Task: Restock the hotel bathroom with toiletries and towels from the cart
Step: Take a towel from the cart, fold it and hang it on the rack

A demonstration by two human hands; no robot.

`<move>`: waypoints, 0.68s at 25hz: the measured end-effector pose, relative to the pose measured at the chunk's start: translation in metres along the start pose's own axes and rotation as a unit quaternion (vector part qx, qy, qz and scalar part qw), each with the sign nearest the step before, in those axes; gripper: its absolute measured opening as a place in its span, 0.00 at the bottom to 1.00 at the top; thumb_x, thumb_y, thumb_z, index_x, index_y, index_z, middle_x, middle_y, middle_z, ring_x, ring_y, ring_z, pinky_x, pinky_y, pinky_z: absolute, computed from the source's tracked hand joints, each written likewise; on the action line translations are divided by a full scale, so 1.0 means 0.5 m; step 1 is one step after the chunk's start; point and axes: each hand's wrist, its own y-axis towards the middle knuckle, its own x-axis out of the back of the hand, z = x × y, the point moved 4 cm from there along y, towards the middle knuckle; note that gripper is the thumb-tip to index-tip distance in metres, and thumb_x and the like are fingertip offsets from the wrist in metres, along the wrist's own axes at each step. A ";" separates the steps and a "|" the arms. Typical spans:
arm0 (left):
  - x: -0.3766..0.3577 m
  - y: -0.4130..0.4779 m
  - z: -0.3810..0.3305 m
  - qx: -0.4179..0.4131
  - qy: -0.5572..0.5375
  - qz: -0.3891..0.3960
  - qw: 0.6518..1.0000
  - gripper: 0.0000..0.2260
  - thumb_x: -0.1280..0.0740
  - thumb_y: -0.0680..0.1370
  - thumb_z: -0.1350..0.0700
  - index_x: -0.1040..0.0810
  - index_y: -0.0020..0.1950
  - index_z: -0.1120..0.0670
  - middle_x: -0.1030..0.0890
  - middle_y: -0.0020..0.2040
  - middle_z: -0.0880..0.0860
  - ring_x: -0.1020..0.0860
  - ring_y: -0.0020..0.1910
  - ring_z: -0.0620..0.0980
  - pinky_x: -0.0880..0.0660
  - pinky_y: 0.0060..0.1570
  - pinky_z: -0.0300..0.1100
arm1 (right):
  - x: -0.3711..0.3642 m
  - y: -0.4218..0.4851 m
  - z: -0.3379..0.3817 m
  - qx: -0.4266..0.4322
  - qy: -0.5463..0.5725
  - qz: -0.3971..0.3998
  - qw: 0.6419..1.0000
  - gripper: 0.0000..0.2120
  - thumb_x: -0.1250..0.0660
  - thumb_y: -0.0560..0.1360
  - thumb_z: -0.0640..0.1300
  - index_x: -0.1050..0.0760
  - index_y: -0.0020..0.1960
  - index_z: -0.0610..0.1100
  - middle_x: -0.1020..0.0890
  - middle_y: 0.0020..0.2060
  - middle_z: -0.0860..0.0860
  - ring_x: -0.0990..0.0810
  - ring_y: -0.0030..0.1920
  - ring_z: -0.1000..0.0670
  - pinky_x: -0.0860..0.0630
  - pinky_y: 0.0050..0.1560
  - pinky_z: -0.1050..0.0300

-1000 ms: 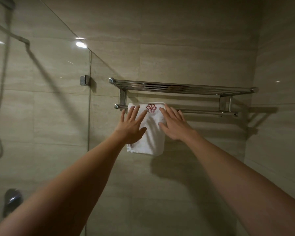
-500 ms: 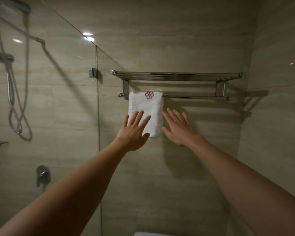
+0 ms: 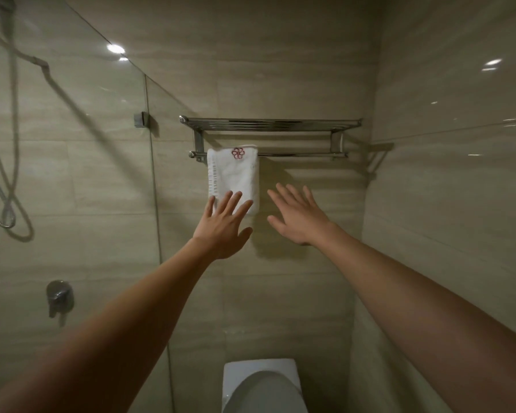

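Note:
A folded white towel (image 3: 234, 174) with a red flower emblem hangs over the lower bar of a chrome wall rack (image 3: 270, 125), at the bar's left end. My left hand (image 3: 222, 228) is spread flat in front of the towel's bottom edge, fingers straight, holding nothing. Just to the right of the towel, my right hand (image 3: 298, 217) is also spread flat and holds nothing. Whether the left fingertips touch the towel cannot be told.
A glass shower screen (image 3: 149, 204) stands at the left, with a shower hose (image 3: 3, 186) and a mixer tap (image 3: 59, 296) behind it. A white toilet (image 3: 261, 389) sits below the rack. Tiled walls close in on the right.
Both hands have come off the towel and drawn back and down. The view has pulled away from the wall, and the toilet has come into sight at the bottom.

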 end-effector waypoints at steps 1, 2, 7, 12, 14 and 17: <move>0.010 -0.022 -0.007 -0.010 -0.006 -0.003 1.000 0.30 0.49 0.83 0.39 0.53 0.82 0.48 0.55 0.82 0.53 0.60 0.81 0.54 0.60 0.78 0.58 | 0.006 -0.025 0.016 -0.008 -0.005 0.000 1.000 0.32 0.51 0.83 0.59 0.57 0.82 0.48 0.56 0.81 0.47 0.58 0.81 0.46 0.62 0.78 0.40; 0.019 -0.046 -0.014 -0.022 -0.012 -0.004 1.000 0.30 0.49 0.83 0.39 0.53 0.82 0.48 0.54 0.82 0.53 0.60 0.81 0.54 0.60 0.78 0.59 | 0.012 -0.053 0.034 -0.016 -0.008 0.003 1.000 0.32 0.51 0.83 0.59 0.56 0.82 0.48 0.55 0.81 0.47 0.58 0.81 0.46 0.62 0.78 0.39; 0.072 -0.178 -0.055 -0.078 -0.039 -0.006 0.996 0.31 0.50 0.83 0.39 0.53 0.82 0.49 0.54 0.82 0.53 0.59 0.81 0.53 0.60 0.78 0.59 | 0.036 -0.218 0.133 -0.067 -0.004 0.032 0.997 0.32 0.52 0.83 0.60 0.56 0.82 0.48 0.55 0.81 0.47 0.58 0.81 0.47 0.62 0.78 0.40; 0.107 -0.286 -0.147 -0.118 -0.070 0.015 0.990 0.31 0.49 0.83 0.38 0.53 0.82 0.49 0.54 0.82 0.53 0.59 0.81 0.53 0.61 0.78 0.58 | 0.082 -0.386 0.170 -0.114 -0.020 0.054 0.992 0.32 0.52 0.83 0.60 0.56 0.82 0.48 0.54 0.82 0.47 0.57 0.81 0.47 0.60 0.78 0.39; 0.140 -0.332 -0.196 -0.141 -0.071 0.023 0.987 0.31 0.49 0.83 0.38 0.53 0.82 0.49 0.54 0.82 0.53 0.58 0.81 0.53 0.61 0.78 0.58 | 0.123 -0.461 0.167 -0.139 -0.037 0.061 0.988 0.32 0.52 0.83 0.60 0.56 0.82 0.48 0.54 0.82 0.48 0.56 0.81 0.47 0.60 0.78 0.39; 0.207 -0.374 -0.259 -0.159 -0.073 0.013 0.984 0.31 0.49 0.83 0.39 0.53 0.82 0.48 0.53 0.82 0.53 0.58 0.81 0.52 0.61 0.77 0.58 | 0.200 -0.544 0.151 -0.156 -0.063 0.055 0.984 0.32 0.52 0.83 0.60 0.55 0.82 0.47 0.53 0.82 0.47 0.55 0.81 0.46 0.59 0.78 0.39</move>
